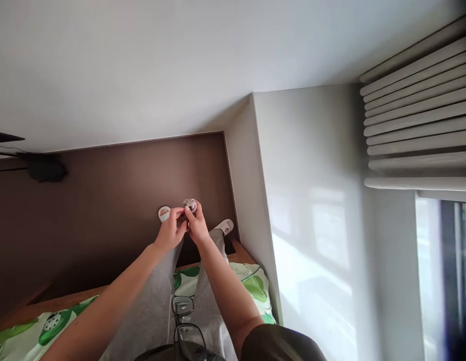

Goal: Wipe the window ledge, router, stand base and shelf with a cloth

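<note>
While right hand (198, 224) pinches small pale thing (190, 203) at its eleven o'clock, left hand (171, 232) sits at thing's seven o'clock, fingers curled; cannot tell whether gripping. Best: right pinch steady, light; left fingers close.

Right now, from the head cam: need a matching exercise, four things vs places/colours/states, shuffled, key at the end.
Things
1. small pale object
2. glasses
3. bedding
4. blind

Descriptions
A. green-and-white print
B. gathered in folds, upper right
C. in the grip of the right hand, with the left hand close beside
D. lower centre, in front of striped trousers

Pairs: 1-C, 2-D, 3-A, 4-B
</note>
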